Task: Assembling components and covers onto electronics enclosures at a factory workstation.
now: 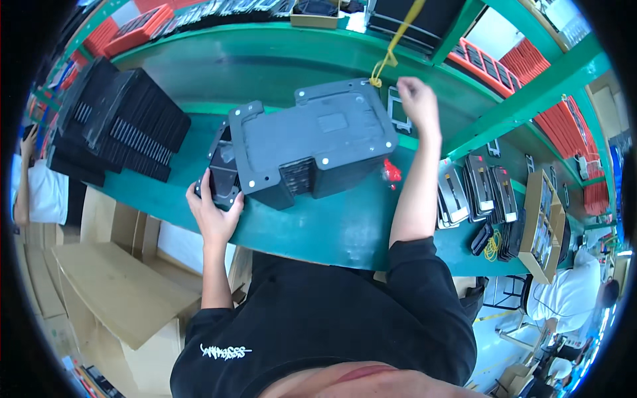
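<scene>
A tall stack of dark grey trays [312, 132] with stepped edges and light round dots at the corners stands on the green workbench in front of me. Against its left side leans a smaller black tray [222, 162] with a glossy dark inside. My left hand [215, 215] grips that tray at its near end, thumb and fingers along the rim. My right hand [418, 106] is raised beyond the stack's right end, fingers curled in; anything inside them is hidden. Close by it hangs a knotted yellow cord [377, 78], and a pale metal frame [396, 109] lies behind.
Another stack of black trays [126, 119] stands at the left. A small red item [391, 172] lies right of the grey stack. Dark flat panels [478, 189] and a cardboard box [541, 225] sit farther right. A green post [524, 96] slants above; cardboard [123, 285] lies below left.
</scene>
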`<state>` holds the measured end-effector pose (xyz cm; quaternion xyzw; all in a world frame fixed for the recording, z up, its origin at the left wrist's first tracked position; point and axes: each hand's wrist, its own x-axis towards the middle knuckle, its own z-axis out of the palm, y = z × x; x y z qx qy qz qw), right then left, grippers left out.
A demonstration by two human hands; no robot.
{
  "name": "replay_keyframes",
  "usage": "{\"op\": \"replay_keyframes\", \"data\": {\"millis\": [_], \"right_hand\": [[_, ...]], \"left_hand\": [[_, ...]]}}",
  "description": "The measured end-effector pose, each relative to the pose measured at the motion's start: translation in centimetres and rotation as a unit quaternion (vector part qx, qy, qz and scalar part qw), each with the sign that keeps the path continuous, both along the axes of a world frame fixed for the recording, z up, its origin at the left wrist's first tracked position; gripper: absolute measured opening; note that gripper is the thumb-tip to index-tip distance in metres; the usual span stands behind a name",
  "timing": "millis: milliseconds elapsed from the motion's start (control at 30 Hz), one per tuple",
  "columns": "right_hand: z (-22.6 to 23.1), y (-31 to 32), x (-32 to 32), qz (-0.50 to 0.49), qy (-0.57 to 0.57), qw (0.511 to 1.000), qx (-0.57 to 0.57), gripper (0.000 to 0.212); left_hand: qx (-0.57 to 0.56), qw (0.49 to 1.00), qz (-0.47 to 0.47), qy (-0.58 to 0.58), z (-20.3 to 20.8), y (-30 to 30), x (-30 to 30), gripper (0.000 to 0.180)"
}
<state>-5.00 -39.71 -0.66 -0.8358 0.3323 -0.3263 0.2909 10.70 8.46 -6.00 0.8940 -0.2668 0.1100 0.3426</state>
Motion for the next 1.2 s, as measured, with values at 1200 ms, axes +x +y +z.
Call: {"op": "replay_keyframes", "data": {"millis": [1200], "right_hand": [[16.7, 24.4, -1.3, 0.065, 0.119, 0.941, -0.310, 0.023]], "left_hand": [[-0.113, 0.937, -0.241, -0.228, 16.9, -5.6, -3.3, 0.090]]}}
